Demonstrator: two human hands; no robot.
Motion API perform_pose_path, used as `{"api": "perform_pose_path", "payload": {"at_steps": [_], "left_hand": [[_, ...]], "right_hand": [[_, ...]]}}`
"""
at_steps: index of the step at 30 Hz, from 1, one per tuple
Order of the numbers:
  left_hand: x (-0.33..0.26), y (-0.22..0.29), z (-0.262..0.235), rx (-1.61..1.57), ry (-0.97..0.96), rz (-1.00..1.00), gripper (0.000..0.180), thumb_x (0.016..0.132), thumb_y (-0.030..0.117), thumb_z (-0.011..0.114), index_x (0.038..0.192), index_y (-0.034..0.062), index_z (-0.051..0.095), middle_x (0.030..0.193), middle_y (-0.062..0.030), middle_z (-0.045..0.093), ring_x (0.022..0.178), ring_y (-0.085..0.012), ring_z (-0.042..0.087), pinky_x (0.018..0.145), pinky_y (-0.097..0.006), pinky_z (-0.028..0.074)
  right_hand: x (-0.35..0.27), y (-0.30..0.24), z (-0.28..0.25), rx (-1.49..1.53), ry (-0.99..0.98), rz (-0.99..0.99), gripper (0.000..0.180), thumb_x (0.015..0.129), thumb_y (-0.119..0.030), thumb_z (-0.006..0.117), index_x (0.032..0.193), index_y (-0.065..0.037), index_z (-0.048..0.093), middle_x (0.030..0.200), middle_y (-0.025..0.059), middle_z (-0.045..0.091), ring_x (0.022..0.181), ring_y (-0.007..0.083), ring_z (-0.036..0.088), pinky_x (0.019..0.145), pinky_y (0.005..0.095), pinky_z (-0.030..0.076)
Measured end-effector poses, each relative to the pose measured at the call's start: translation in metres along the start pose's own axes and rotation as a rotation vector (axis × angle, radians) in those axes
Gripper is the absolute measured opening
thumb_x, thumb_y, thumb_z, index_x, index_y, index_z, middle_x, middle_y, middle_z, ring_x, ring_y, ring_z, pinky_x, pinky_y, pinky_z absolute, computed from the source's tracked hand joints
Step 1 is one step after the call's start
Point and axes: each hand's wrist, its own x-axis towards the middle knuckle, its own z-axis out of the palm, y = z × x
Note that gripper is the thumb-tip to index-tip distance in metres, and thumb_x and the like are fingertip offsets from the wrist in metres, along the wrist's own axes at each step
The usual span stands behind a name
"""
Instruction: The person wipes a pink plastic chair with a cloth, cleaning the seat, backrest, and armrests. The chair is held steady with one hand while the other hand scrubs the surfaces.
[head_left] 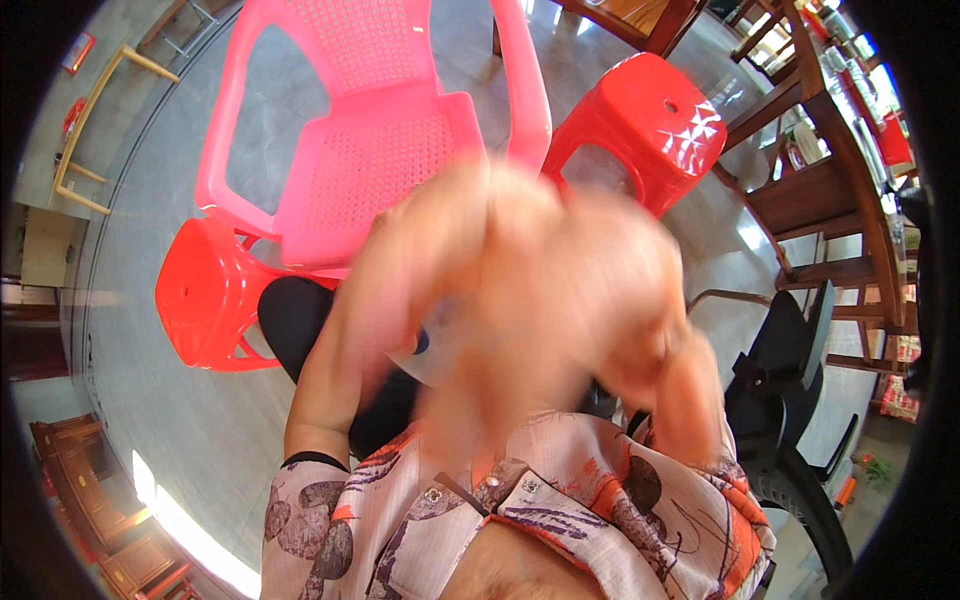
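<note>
Both hands are raised close in front of my chest and smeared by motion. My left hand [430, 235] reaches in from the left with the forearm angled up. My right hand [625, 285] comes from the right, its wrist bent toward the middle. They overlap or meet near the centre, and their fingers cannot be made out. Partly hidden behind the left forearm is a pale, see-through object [437, 362] with a dark blue spot. Its kind cannot be told, nor whether a hand holds it.
A pink plastic armchair [375, 160] stands ahead. One red plastic stool [205, 295] is at its left, another red stool [650, 120] at its right. A wooden rack [835, 200] with things on it runs along the right. A black chair [785, 400] stands at my right side.
</note>
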Motion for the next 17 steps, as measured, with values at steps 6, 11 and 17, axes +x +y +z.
{"api": "perform_pose_path", "payload": {"at_steps": [6, 11, 17], "left_hand": [[0.006, 0.001, 0.004, 0.011, 0.093, 0.091, 0.042, 0.097, 0.017, 0.065, 0.134, -0.0011, 0.059, 0.121, -0.0271, 0.068, 0.115, -0.0409, 0.066, 0.093, -0.042, 0.054], [0.008, -0.001, 0.011, 0.118, 0.089, 0.117, 0.042, 0.094, 0.014, 0.067, 0.133, 0.0004, 0.061, 0.124, -0.0242, 0.067, 0.116, -0.0405, 0.065, 0.096, -0.043, 0.053], [0.007, 0.005, 0.013, 0.287, 0.066, 0.164, 0.044, 0.092, 0.011, 0.067, 0.136, 0.0057, 0.061, 0.132, -0.0222, 0.064, 0.122, -0.04, 0.061, 0.101, -0.044, 0.05]], "right_hand": [[0.017, 0.021, 0.044, 0.398, -0.008, -0.228, 0.076, 0.094, -0.065, 0.059, 0.119, 0.006, 0.069, 0.121, 0.0276, 0.061, 0.108, 0.0332, 0.061, 0.088, 0.0404, 0.051], [0.005, 0.007, 0.07, 0.607, 0.292, -0.065, 0.071, 0.094, -0.06, 0.062, 0.118, 0.007, 0.069, 0.119, 0.0338, 0.06, 0.102, 0.0348, 0.064, 0.085, 0.0414, 0.052], [0.01, 0.036, 0.072, 0.462, 0.368, -0.269, 0.069, 0.092, -0.058, 0.064, 0.123, 0.003, 0.069, 0.126, 0.0376, 0.057, 0.108, 0.0359, 0.065, 0.086, 0.043, 0.054]]}}
